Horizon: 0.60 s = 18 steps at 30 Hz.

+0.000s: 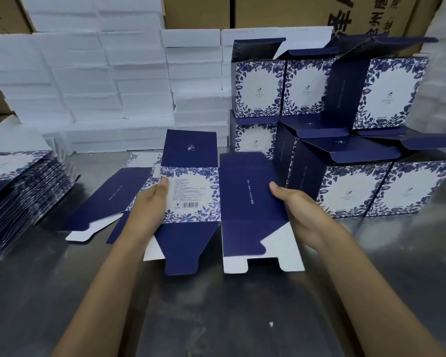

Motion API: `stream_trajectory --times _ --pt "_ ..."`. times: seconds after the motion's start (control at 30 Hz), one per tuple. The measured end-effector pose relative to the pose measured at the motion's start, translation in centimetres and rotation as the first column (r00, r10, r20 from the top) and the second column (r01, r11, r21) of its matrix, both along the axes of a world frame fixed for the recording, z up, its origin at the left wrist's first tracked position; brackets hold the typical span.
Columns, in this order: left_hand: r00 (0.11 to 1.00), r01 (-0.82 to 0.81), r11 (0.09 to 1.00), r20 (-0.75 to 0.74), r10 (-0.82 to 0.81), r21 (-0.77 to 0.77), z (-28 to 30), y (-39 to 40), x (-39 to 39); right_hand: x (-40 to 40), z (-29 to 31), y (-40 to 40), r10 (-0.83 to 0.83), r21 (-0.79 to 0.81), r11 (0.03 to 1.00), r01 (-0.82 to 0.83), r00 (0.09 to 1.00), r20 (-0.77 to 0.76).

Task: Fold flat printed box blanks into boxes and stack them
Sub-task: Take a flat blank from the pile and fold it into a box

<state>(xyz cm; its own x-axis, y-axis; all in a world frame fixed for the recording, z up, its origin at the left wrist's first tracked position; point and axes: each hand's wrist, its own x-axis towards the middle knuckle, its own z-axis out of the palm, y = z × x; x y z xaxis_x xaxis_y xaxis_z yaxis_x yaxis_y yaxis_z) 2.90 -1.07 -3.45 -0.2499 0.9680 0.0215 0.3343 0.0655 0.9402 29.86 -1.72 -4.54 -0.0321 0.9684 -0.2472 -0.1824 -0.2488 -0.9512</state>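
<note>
A person holds one flat box blank over the grey metal table, just above its surface at the middle of the view. The blank is printed navy with a white panel framed in blue leaves; that panel carries small text and a barcode. The left hand grips the blank's left part, its thumb lying on the white panel and its fingers curled behind the card. The right hand grips the navy side panel from the right edge, thumb on the printed face and fingers out of sight behind it. The navy top flap stands up at the far side, and the notched bottom flaps, white on their reverse, hang toward the person.

A second blank lies flat on the table just left of the held one, partly under it. Further left, at the table's edge, sits a tall stack of flat blanks, fanned slightly.

To the right, very near the right hand, stand folded boxes in two tiers, their navy lids open and flaps jutting out over the lower row; the nearest box stands just behind the right wrist. Behind the table, white foam blocks are piled in a wall, with brown cartons behind them.
</note>
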Motion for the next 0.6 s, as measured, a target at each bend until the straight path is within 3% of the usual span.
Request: stream_trajectory --times 0.13,0.27,0.33,0.47,0.6 --pt "0.997 0.017 1.0 0.081 -0.015 -0.017 -0.4 0.0 0.4 -0.1 0.1 -0.2 -0.089 0.014 0.996 0.089 0.995 0.035" --pt "0.998 -0.01 1.0 -0.056 0.01 -0.005 -1.2 0.4 0.5 0.3 0.9 -0.5 -0.129 -0.057 0.99 0.131 0.991 0.029" --pt "0.996 0.006 1.0 -0.087 -0.005 0.011 -1.5 0.4 0.8 0.4 1.0 -0.9 -0.1 -0.055 0.994 0.095 0.992 -0.079" --pt "0.987 0.102 0.994 -0.133 -0.094 0.05 -1.2 0.0 1.8 0.6 1.3 -1.3 0.016 0.129 0.991 0.026 0.947 -0.321" --pt "0.986 0.144 0.969 -0.112 -0.123 0.201 -0.8 -0.7 3.5 0.1 1.9 -1.8 0.042 0.224 0.975 -0.006 0.987 -0.156"
